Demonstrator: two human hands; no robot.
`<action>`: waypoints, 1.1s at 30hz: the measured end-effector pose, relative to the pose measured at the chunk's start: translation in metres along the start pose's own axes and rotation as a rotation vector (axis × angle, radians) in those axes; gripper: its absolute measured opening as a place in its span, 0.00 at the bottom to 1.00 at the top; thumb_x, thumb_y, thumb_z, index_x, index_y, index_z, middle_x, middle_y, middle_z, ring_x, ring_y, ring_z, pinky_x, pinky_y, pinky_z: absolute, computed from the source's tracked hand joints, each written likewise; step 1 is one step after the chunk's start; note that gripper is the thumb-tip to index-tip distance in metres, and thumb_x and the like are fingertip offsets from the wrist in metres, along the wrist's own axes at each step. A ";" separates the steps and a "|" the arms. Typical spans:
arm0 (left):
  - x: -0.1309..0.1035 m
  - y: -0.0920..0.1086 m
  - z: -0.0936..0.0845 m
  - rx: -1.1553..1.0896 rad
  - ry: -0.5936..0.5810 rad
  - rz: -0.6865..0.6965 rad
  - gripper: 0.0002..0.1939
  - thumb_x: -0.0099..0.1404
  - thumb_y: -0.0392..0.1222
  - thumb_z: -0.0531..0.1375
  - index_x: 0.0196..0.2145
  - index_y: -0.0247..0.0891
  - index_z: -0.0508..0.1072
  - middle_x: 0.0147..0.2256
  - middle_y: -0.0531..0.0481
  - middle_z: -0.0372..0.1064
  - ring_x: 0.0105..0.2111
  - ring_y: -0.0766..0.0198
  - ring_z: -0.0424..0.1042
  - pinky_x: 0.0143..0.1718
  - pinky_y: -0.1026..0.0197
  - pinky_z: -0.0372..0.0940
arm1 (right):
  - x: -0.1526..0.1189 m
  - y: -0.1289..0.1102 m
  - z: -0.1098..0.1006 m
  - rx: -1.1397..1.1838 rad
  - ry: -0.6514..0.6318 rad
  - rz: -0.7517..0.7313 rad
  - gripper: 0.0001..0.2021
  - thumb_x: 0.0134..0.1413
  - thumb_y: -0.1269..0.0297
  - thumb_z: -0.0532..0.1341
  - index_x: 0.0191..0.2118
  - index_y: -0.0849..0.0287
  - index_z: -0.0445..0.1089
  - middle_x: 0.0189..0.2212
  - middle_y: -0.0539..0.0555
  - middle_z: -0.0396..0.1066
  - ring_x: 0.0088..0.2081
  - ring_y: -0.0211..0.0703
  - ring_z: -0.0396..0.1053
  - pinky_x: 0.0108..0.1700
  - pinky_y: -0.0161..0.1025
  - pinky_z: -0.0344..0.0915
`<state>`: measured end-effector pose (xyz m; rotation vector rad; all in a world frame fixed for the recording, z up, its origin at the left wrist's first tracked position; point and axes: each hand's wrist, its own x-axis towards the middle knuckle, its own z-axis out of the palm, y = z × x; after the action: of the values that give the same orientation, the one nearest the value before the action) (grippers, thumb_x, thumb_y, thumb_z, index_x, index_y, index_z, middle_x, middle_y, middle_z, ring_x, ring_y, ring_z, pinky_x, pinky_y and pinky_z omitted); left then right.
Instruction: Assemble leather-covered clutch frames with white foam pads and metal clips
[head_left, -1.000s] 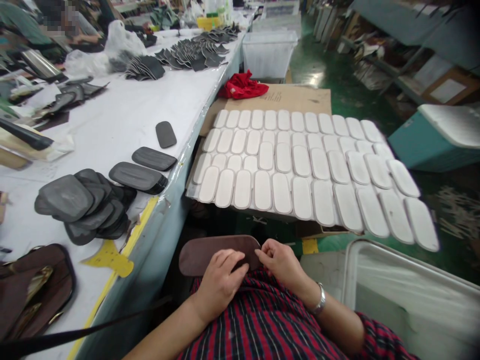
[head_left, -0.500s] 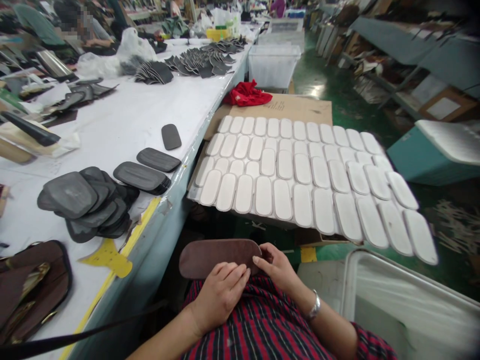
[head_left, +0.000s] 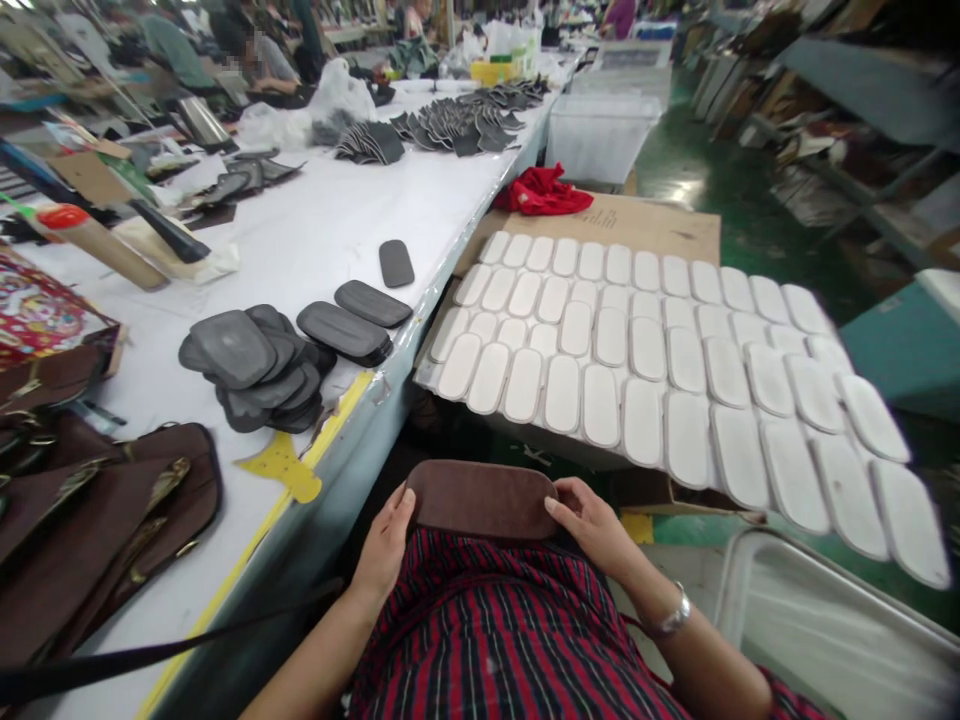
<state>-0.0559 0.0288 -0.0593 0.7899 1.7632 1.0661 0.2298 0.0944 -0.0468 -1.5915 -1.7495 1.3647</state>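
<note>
A brown oval-ended panel [head_left: 481, 498] is held level in front of my striped shirt. My left hand [head_left: 388, 540] grips its left end, the thumb on top. At its right end my right hand [head_left: 592, 520] pinches the edge between thumb and fingers. To the left, on the white table [head_left: 300, 225], lies a pile of dark grey panels [head_left: 232, 350], with two smaller groups [head_left: 341, 332] [head_left: 373, 303] and a single grey piece [head_left: 396, 263] beyond. Rows of white oval pieces [head_left: 645, 420] cover a low board on the right.
Brown bags [head_left: 112, 530] lie at the table's left, near a yellow piece [head_left: 281, 467] at its edge. A red cloth [head_left: 544, 190] rests on cardboard [head_left: 660, 225]. A clear bin [head_left: 600, 135] stands behind, a translucent tub [head_left: 832, 610] at lower right. People sit far left.
My left hand has moved from the top of the brown panel, near its right end, to its left end. The view has turned left, so things appear farther right.
</note>
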 end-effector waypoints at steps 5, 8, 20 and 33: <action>-0.006 0.004 -0.003 -0.160 -0.187 0.025 0.27 0.63 0.48 0.52 0.58 0.37 0.56 0.55 0.47 0.61 0.54 0.57 0.60 0.56 0.52 0.56 | 0.002 -0.029 0.008 -0.463 0.262 -0.301 0.23 0.54 0.59 0.55 0.54 0.60 0.55 0.52 0.61 0.59 0.54 0.52 0.56 0.55 0.53 0.56; -0.007 0.001 -0.009 -0.174 -0.253 0.070 0.28 0.63 0.46 0.53 0.59 0.38 0.53 0.57 0.47 0.57 0.55 0.58 0.59 0.57 0.51 0.55 | 0.012 -0.053 0.031 -0.580 0.174 -0.495 0.21 0.56 0.63 0.53 0.55 0.60 0.54 0.52 0.61 0.59 0.54 0.51 0.57 0.55 0.52 0.57; -0.001 -0.021 -0.018 -0.076 -0.262 0.218 0.28 0.63 0.43 0.54 0.60 0.43 0.51 0.59 0.46 0.51 0.58 0.56 0.52 0.58 0.47 0.51 | 0.047 -0.089 0.103 -0.854 -0.102 -0.685 0.23 0.55 0.63 0.54 0.56 0.63 0.56 0.52 0.61 0.62 0.52 0.52 0.59 0.54 0.51 0.59; -0.002 -0.024 -0.020 -0.083 -0.339 0.230 0.30 0.65 0.45 0.50 0.61 0.42 0.45 0.62 0.46 0.43 0.61 0.58 0.45 0.60 0.47 0.46 | 0.051 -0.095 0.103 -0.943 -0.262 -0.840 0.23 0.56 0.63 0.54 0.58 0.51 0.55 0.60 0.56 0.51 0.59 0.54 0.49 0.57 0.54 0.51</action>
<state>-0.0752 0.0108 -0.0755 1.0719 1.3587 1.0741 0.0838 0.1144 -0.0270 -0.7424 -2.9785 0.3243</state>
